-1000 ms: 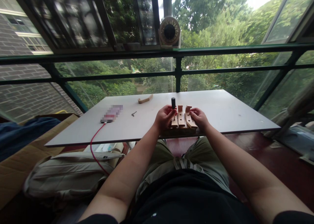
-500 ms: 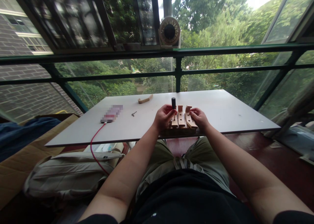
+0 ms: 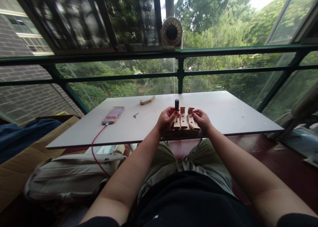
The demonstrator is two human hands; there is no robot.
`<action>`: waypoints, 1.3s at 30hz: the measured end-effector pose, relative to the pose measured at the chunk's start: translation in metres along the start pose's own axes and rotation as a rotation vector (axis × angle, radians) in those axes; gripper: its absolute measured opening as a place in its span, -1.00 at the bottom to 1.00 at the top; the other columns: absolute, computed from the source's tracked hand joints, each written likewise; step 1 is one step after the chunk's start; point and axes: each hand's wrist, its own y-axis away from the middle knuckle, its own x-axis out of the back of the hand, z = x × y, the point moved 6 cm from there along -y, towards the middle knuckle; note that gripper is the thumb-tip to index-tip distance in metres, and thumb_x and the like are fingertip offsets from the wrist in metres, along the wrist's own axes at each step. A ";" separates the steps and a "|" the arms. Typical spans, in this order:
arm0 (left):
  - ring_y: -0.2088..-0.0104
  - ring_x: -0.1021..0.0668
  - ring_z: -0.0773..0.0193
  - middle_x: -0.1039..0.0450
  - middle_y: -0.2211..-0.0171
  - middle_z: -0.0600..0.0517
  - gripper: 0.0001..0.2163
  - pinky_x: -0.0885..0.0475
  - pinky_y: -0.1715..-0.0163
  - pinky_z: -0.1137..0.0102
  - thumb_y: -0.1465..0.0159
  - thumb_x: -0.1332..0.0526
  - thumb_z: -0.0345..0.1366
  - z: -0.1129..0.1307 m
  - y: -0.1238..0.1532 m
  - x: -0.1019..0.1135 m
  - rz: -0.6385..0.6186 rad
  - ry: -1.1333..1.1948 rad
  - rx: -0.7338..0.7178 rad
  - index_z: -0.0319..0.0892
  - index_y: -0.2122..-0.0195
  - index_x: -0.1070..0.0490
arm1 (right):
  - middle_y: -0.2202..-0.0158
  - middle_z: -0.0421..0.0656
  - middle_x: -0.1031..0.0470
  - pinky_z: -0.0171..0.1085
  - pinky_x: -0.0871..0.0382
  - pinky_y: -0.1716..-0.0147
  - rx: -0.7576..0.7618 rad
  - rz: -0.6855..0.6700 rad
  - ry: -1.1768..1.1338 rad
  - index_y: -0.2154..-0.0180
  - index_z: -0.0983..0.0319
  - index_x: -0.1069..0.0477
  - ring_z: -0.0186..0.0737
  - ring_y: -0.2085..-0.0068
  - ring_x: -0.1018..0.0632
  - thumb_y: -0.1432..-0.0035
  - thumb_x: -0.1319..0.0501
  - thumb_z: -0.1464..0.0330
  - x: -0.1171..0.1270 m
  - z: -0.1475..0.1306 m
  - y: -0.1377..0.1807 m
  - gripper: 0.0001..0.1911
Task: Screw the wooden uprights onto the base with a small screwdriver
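A small wooden assembly [image 3: 185,121] of several light slats lies near the front edge of the white table [image 3: 231,114]. My left hand [image 3: 166,119] is closed round a short screwdriver with a black handle [image 3: 176,105], held upright with its tip on the left slat. My right hand [image 3: 203,120] is closed on the right side of the wooden assembly and presses it on the table.
A curved loose wooden piece [image 3: 147,100] lies further back. A small dark screw [image 3: 135,115] lies left of my hands. A blurred phone [image 3: 113,115] with a red cable [image 3: 95,147] sits at the left. A bag [image 3: 69,177] lies below the table. A window railing [image 3: 179,71] stands behind.
The screwdriver handle has shifted slightly to the right in my left hand. Both hands and the wooden assembly stay in the same place.
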 end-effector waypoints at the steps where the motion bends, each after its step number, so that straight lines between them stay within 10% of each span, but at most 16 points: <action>1: 0.41 -0.47 0.37 -0.48 0.40 0.00 -0.64 -0.34 0.36 0.44 -0.23 -0.26 -0.04 0.000 0.000 0.000 0.005 0.004 0.004 -0.26 0.14 -0.41 | 0.39 -0.17 -0.52 -0.31 -0.32 0.44 0.002 -0.002 0.000 0.23 0.21 -0.41 -0.31 0.43 -0.45 -0.01 -0.32 0.05 0.000 0.000 0.000 -0.59; 27: 0.34 -0.53 0.31 -0.51 0.37 -0.02 -0.63 -0.40 0.27 0.39 -0.15 -0.35 -0.05 -0.001 -0.002 0.005 0.038 0.044 0.013 -0.24 0.18 -0.44 | 0.41 -0.11 -0.53 -0.21 -0.39 0.38 0.005 0.048 0.047 0.29 0.21 -0.46 -0.18 0.38 -0.52 0.02 -0.32 0.04 -0.001 -0.024 0.001 -0.61; 33: 0.38 -0.52 0.33 -0.50 0.39 -0.01 -0.64 -0.37 0.35 0.43 -0.22 -0.27 -0.02 0.003 0.000 0.013 0.045 0.017 0.025 -0.24 0.16 -0.44 | 0.44 -0.10 -0.48 -0.12 -0.39 0.32 0.266 0.318 0.183 0.38 0.20 -0.45 -0.14 0.38 -0.49 -0.10 -0.26 0.11 -0.002 -0.136 0.034 -0.72; 36: 0.38 -0.52 0.32 -0.50 0.39 -0.02 -0.64 -0.37 0.38 0.43 -0.23 -0.26 -0.01 0.004 0.001 0.015 0.040 0.012 0.051 -0.24 0.16 -0.44 | 0.44 -0.07 -0.45 -0.03 -0.39 0.34 0.367 0.132 0.153 0.40 0.11 -0.44 -0.07 0.36 -0.49 -0.14 -0.19 0.02 -0.021 -0.206 0.074 -0.69; 39: 0.39 -0.52 0.31 -0.51 0.39 -0.01 -0.64 -0.37 0.38 0.43 -0.24 -0.25 -0.02 0.004 0.002 0.015 0.039 0.015 0.037 -0.23 0.16 -0.44 | 0.45 0.01 -0.45 0.10 -0.35 0.41 0.443 -0.080 0.157 0.38 -0.04 -0.51 0.12 0.30 -0.51 0.13 -0.30 -0.08 -0.017 -0.200 0.137 -0.67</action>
